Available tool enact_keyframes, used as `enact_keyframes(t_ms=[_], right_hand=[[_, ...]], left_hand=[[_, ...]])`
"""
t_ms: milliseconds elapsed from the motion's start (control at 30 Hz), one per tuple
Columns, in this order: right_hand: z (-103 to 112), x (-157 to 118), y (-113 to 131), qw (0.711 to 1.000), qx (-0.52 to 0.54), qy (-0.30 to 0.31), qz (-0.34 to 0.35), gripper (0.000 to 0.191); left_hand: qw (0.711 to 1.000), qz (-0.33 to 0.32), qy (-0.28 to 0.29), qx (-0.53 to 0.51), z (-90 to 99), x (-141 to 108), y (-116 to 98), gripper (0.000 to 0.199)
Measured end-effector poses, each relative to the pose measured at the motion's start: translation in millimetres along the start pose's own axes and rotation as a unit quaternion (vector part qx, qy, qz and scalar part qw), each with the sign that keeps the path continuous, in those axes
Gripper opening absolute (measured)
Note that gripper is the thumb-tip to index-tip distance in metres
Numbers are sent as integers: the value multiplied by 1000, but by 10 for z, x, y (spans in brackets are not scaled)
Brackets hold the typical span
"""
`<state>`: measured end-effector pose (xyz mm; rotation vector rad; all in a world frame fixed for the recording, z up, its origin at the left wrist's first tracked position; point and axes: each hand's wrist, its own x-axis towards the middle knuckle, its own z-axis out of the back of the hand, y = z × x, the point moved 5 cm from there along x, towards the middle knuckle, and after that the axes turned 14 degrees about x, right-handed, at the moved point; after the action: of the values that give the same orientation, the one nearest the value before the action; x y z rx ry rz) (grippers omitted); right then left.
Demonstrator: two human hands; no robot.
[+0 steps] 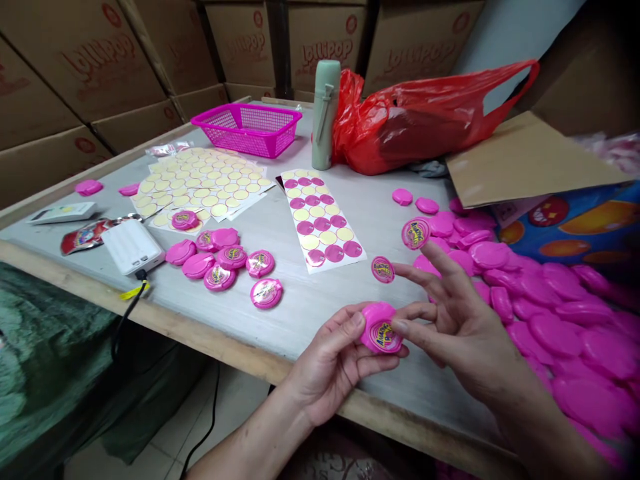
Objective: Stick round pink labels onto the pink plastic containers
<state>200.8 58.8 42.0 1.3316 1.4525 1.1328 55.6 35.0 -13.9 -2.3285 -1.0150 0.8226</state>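
Observation:
A round pink case (pixel 373 328) is gripped by my left hand (pixel 333 363), thumb on its face and fingers beneath. My right hand (pixel 450 320) pinches a round printed sticker (pixel 386 337) at the case's face, its thumb and index finger on the right edge. Two more round stickers cling to other fingertips of the right hand, a smaller-looking one (pixel 383 269) and another (pixel 416 233) farther up. Beyond lies a sticker sheet (pixel 323 217) with magenta and pale yellow circles. Several pink cases with stickers (pixel 233 257) lie to the left.
Plain pink cases (pixel 555 327) are heaped at the right beside an open carton (pixel 535 160). Farther back stand a magenta basket (pixel 280 142), a green flask (pixel 326 117) and a red bag (pixel 425 127). Used sheets (pixel 200 177), a white power bank (pixel 131 247) and its cable are left.

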Motion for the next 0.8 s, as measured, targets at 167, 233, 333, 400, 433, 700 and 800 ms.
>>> enact_keyframes(t_ms=[167, 233, 333, 400, 433, 700, 800], right_hand=[[3, -14, 2, 1000, -25, -12, 9, 96], [1, -21, 6, 999, -32, -15, 14, 96], [-11, -29, 14, 999, -41, -12, 17, 94], [-19, -33, 22, 998, -53, -12, 21, 93], [-24, -34, 27, 998, -59, -11, 24, 93], [-66, -66, 26, 992, -108, -34, 57, 90], [-95, -92, 22, 985, -140, -52, 83, 90]], left_hand=[[1000, 2, 0, 8, -1, -4, -7, 35], [1000, 1, 0, 9, -1, -6, -7, 35], [1000, -1, 0, 7, -3, -6, -6, 34], [1000, -3, -1, 5, -4, -3, -7, 34], [1000, -4, -1, 4, -5, -1, -9, 33], [1000, -13, -12, -16, -2, -12, -23, 29], [1000, -8, -19, -19, 5, -22, -14, 30]])
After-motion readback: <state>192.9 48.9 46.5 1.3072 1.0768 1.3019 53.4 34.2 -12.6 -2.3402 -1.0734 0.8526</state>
